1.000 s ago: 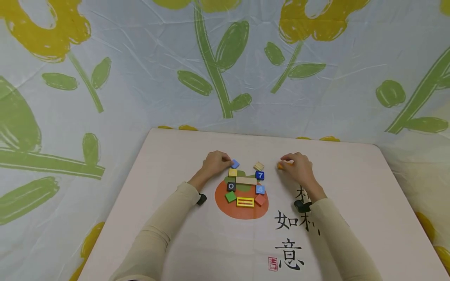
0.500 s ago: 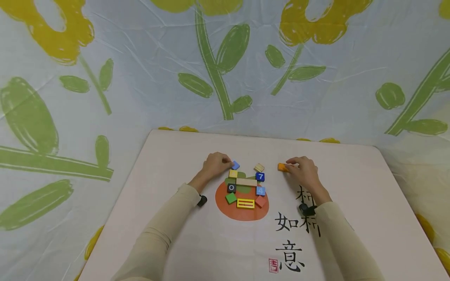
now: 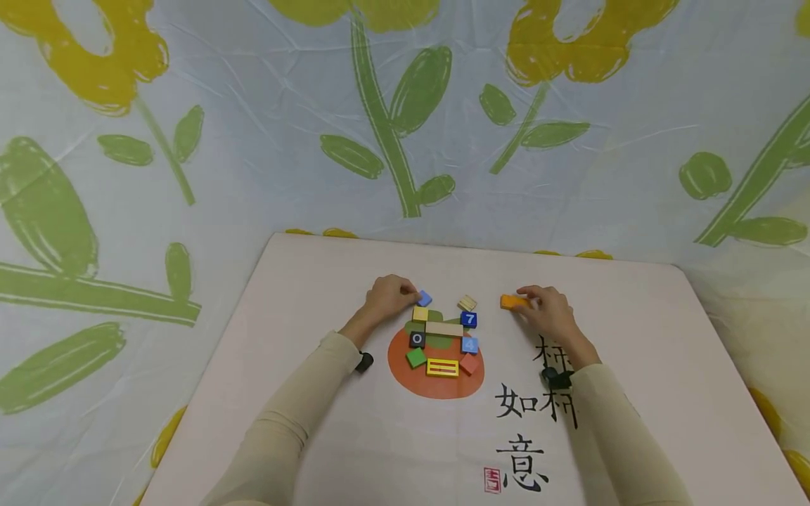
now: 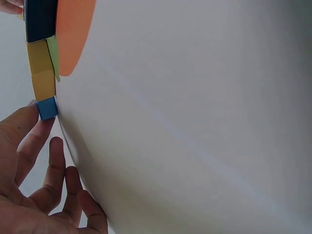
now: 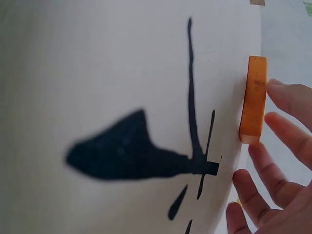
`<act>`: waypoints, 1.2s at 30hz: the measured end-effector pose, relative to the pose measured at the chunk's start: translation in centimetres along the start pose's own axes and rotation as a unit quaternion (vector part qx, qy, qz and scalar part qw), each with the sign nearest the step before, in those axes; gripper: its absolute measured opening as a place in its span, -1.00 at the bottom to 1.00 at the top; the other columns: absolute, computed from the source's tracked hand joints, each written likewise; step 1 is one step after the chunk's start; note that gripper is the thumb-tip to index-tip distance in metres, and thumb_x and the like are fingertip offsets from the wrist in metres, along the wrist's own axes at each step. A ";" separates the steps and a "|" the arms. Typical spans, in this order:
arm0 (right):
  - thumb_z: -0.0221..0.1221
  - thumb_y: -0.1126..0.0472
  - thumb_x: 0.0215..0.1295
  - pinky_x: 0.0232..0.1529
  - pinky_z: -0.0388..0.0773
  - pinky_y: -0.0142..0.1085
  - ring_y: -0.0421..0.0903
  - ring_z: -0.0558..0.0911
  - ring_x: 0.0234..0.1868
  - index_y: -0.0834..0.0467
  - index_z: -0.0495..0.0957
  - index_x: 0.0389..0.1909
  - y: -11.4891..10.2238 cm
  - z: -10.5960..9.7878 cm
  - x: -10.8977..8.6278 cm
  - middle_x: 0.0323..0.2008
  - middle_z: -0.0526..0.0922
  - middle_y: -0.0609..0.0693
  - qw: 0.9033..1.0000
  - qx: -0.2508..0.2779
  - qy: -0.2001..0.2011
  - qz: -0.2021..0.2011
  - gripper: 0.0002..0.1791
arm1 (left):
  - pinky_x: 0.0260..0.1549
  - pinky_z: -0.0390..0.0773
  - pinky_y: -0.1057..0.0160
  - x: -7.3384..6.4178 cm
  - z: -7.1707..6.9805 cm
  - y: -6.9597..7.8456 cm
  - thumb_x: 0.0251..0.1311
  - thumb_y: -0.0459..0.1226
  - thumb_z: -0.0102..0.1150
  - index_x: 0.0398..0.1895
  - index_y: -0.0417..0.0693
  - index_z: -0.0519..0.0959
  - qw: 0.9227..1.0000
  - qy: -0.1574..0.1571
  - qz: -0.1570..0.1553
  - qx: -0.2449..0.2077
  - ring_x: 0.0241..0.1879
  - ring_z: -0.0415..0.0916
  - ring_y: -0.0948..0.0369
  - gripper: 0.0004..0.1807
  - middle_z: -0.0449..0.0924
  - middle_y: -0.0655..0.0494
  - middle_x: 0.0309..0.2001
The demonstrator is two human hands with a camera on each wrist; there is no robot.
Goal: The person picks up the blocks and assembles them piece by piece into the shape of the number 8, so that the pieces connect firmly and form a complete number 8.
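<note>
My left hand [image 3: 387, 298] pinches a small blue block [image 3: 424, 299] between thumb and index finger, beside a yellow block [image 3: 420, 314]. In the left wrist view, the other fingers hang apart from that blue block [image 4: 47, 108]. To the right, an orange block [image 3: 515, 302] lies on the table. My right hand [image 3: 549, 309] is at its right end, and the right wrist view has loosely spread fingers by one long side of the orange block [image 5: 254, 97], thumb tip at its edge. A small striped wooden block [image 3: 467, 303] lies between the hands.
Near the hands, several blocks form a ring: a dark blue 7 block [image 3: 469, 320], a long plain block [image 3: 444, 329], a black block [image 3: 417, 339], a green block [image 3: 416, 358] and a yellow-red striped block [image 3: 442, 367]. Beneath is a tabletop [image 3: 354, 436] with a printed orange fruit and black characters.
My right hand has drawn back slightly to the right, uncovering more of the orange block. The left hand stays at the blue block. The head view has tilted a little.
</note>
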State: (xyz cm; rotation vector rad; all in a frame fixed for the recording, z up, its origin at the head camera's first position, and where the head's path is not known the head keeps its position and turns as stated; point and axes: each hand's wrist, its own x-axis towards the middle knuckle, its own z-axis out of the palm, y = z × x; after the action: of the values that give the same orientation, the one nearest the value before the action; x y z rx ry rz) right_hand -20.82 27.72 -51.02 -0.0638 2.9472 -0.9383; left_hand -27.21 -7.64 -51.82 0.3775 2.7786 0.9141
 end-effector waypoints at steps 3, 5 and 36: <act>0.28 0.12 0.37 -0.11 0.35 0.17 0.24 0.43 -0.02 0.21 0.54 0.22 0.1 -0.1 0.0 0.04 0.53 0.31 1.000 -0.002 -0.011 0.002 -0.54 | -0.21 0.49 0.02 0.0 0.0 0.1 0.27 0.02 0.32 -0.29 0.15 0.77 1.000 -0.001 -0.001 -0.002 -0.21 0.54 0.21 -0.80 0.68 0.29 -0.29; 0.28 0.12 0.37 -0.13 0.35 0.14 0.23 0.43 -0.03 0.21 0.55 0.21 0.2 -0.1 0.0 0.03 0.52 0.32 1.000 -0.004 -0.016 0.002 -0.55 | -0.22 0.50 0.03 0.0 0.0 0.1 0.26 0.01 0.32 -0.30 0.15 0.77 1.000 0.000 0.000 -0.001 -0.21 0.54 0.22 -0.80 0.67 0.29 -0.30; 0.30 0.12 0.34 -0.19 0.27 0.12 0.25 0.41 -0.07 0.20 0.60 0.15 0.5 0.5 -0.4 0.01 0.53 0.32 0.999 -0.028 -0.009 -0.014 -0.58 | -0.20 0.47 0.02 -0.9 0.9 0.0 0.25 0.04 0.32 -0.29 0.19 0.77 1.000 0.013 -0.011 0.001 -0.19 0.53 0.21 -0.80 0.66 0.32 -0.31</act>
State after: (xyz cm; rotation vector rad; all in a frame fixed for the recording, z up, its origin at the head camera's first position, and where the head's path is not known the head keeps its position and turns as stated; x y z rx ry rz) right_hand -20.39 27.93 -51.69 -0.1147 2.9631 -0.8546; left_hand -26.14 -7.41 -52.39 0.3368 2.8015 0.9185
